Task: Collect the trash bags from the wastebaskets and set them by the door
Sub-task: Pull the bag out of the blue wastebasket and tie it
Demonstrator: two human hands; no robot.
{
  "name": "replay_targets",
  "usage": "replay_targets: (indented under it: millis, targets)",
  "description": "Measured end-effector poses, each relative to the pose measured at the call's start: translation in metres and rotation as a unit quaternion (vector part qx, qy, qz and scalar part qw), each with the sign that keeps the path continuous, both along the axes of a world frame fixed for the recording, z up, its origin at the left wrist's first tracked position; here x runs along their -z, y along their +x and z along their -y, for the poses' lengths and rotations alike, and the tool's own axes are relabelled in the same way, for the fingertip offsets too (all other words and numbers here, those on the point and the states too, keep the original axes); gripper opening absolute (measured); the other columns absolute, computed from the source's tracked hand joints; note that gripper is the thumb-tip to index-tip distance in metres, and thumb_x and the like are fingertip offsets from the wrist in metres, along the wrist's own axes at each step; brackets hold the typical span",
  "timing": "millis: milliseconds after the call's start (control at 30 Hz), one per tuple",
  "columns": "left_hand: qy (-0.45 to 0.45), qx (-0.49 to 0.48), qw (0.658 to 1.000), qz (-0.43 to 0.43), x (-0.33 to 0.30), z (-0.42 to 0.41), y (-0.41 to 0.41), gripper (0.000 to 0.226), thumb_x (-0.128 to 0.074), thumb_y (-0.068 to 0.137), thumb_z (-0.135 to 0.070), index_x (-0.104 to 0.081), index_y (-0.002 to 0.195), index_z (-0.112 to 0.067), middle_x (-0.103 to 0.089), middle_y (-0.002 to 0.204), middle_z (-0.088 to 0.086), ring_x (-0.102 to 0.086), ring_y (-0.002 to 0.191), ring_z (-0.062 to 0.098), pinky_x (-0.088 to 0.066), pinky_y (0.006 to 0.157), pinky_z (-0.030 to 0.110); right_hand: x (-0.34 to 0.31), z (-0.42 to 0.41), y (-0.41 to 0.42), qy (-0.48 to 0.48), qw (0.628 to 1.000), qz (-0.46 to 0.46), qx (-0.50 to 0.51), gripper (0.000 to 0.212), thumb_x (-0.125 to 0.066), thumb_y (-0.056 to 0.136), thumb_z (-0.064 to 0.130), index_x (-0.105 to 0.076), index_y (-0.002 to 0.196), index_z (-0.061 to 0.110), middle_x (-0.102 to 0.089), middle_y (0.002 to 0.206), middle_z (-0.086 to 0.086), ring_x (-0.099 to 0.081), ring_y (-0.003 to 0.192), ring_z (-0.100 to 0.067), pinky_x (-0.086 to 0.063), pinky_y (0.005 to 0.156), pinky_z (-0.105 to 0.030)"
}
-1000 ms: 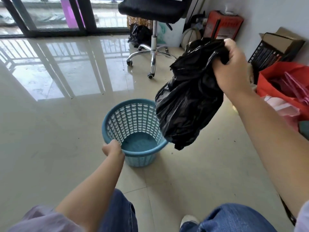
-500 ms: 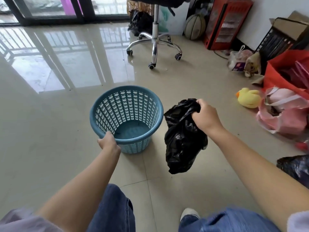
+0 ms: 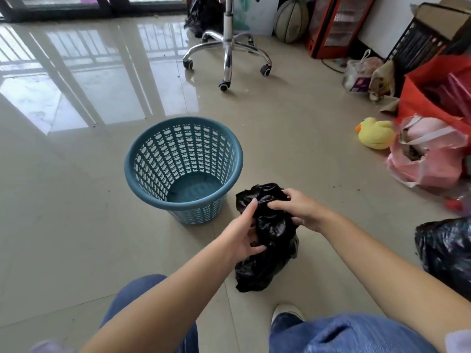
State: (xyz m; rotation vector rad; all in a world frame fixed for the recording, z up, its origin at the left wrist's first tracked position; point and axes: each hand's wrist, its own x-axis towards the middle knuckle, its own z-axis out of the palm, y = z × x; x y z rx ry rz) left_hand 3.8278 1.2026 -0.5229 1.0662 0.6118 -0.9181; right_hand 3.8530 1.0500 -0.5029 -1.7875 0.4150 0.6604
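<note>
trash bag (image 3: 265,240) now down beside the wastebasket (image 3: 183,164), left hand (image 3: 244,233) newly joining right hand (image 3: 298,210), fingers gripping it.

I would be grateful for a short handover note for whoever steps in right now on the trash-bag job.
Left hand: on the side of the black trash bag, fingers curled against the plastic.
Right hand: grips the gathered top of the bag.
The bag is out of the blue wastebasket and sits on the floor just right of it; the basket stands upright with nothing in it.
Another black bag lies at the right edge.
Done: this basket's bag is pulled.
Left: probably close the bag's top, then carry it to the door. The door's position is not clear from this view.
</note>
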Motion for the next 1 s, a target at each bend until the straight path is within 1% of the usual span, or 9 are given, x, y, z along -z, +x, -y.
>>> replay_targets:
  millis: [100, 267, 400, 467, 533, 600, 733, 833, 1000]
  targets:
    - [-0.006, 0.016, 1.000, 0.004, -0.005, -0.002, 0.011, 0.042, -0.053, 0.088, -0.055, -0.065, 0.109, -0.021, -0.072, 0.104, 0.002, -0.067, 0.093, 0.018, -0.053, 0.079, 0.033, -0.006, 0.016, -0.006, 0.074, 0.996, -0.031, -0.032, 0.014, -0.059, 0.091, 0.027, -0.060, 0.104, 0.022, -0.066, 0.087, 0.010, -0.062, 0.081, -0.005, -0.048, 0.081, -0.027]
    - [0.058, 0.023, 0.996, 0.069, -0.010, -0.012, 0.024, 0.018, -0.055, 0.092, -0.018, -0.065, 0.100, -0.006, -0.071, 0.085, 0.009, -0.067, 0.073, 0.021, -0.054, 0.065, 0.029, 0.004, 0.033, -0.008, 0.051, 0.997, -0.033, 0.040, 0.018, -0.063, 0.088, 0.028, -0.055, 0.102, 0.018, -0.060, 0.086, 0.002, -0.057, 0.079, -0.014, -0.042, 0.075, -0.032]
    - [0.100, 0.027, 0.986, 0.127, -0.028, -0.023, 0.034, 0.019, -0.057, 0.093, -0.022, -0.062, 0.078, -0.011, -0.064, 0.066, 0.004, -0.063, 0.057, 0.015, -0.054, 0.058, 0.025, -0.002, 0.046, -0.011, 0.051, 0.996, -0.061, 0.050, 0.007, -0.065, 0.087, 0.023, -0.061, 0.088, 0.017, -0.062, 0.080, -0.001, -0.059, 0.077, -0.016, -0.046, 0.073, -0.030]
    - [0.124, 0.078, 0.971, 0.187, -0.040, -0.032, 0.041, 0.022, -0.063, 0.088, -0.034, -0.068, 0.091, -0.013, -0.072, 0.081, 0.005, -0.070, 0.072, 0.016, -0.059, 0.071, 0.030, -0.006, 0.052, -0.007, 0.054, 0.991, -0.005, 0.124, 0.006, -0.064, 0.087, 0.017, -0.063, 0.092, 0.015, -0.067, 0.079, -0.001, -0.061, 0.076, -0.015, -0.048, 0.071, -0.027]
    - [0.189, 0.170, 0.928, 0.271, -0.052, -0.043, 0.047, 0.033, -0.067, 0.084, -0.036, -0.064, 0.112, -0.020, -0.070, 0.102, 0.005, -0.069, 0.087, 0.016, -0.058, 0.075, 0.031, -0.012, 0.058, -0.003, 0.063, 0.974, 0.071, 0.204, 0.001, -0.062, 0.088, 0.013, -0.063, 0.088, 0.014, -0.070, 0.065, 0.006, -0.063, 0.067, -0.011, -0.051, 0.063, -0.022]
    - [0.274, 0.281, 0.853, 0.344, -0.064, -0.052, 0.051, 0.038, -0.064, 0.084, -0.024, -0.055, 0.121, -0.027, -0.066, 0.104, 0.001, -0.064, 0.079, 0.013, -0.051, 0.064, 0.024, -0.019, 0.063, 0.001, 0.069, 0.955, 0.145, 0.248, 0.009, -0.059, 0.090, 0.011, -0.063, 0.083, 0.015, -0.069, 0.057, 0.011, -0.063, 0.059, -0.005, -0.051, 0.052, -0.016]
    - [0.557, 0.409, 0.569, 0.446, -0.075, -0.056, 0.056, 0.034, -0.045, 0.085, -0.004, -0.059, 0.115, -0.013, -0.053, 0.111, 0.007, -0.055, 0.098, 0.027, -0.046, 0.073, 0.035, -0.030, 0.064, 0.002, 0.095, 0.944, 0.211, 0.233, 0.016, -0.054, 0.092, 0.008, -0.065, 0.087, 0.019, -0.070, 0.065, 0.013, -0.064, 0.061, -0.001, -0.053, 0.054, -0.018]
    - [0.620, 0.297, 0.556, 0.467, -0.078, -0.057, 0.060, 0.030, -0.043, 0.087, 0.002, -0.062, 0.108, -0.009, -0.050, 0.107, 0.010, -0.053, 0.092, 0.030, -0.041, 0.067, 0.037, -0.037, 0.062, -0.002, 0.209, 0.952, 0.165, 0.153, 0.020, -0.062, 0.085, 0.024, -0.067, 0.103, 0.017, -0.075, 0.090, 0.001, -0.068, 0.085, -0.013, -0.057, 0.067, -0.025]
    - [0.627, 0.187, 0.558, 0.510, -0.089, -0.067, 0.064, 0.021, -0.047, 0.096, -0.020, -0.058, 0.111, -0.011, -0.058, 0.105, 0.012, -0.058, 0.086, 0.033, -0.039, 0.062, 0.034, -0.028, 0.075, 0.007, 0.326, 0.926, 0.037, 0.187, 0.090, -0.067, 0.068, 0.066, -0.035, 0.137, 0.018, -0.054, 0.115, -0.014, -0.053, 0.110, -0.024, -0.046, 0.095, -0.039]
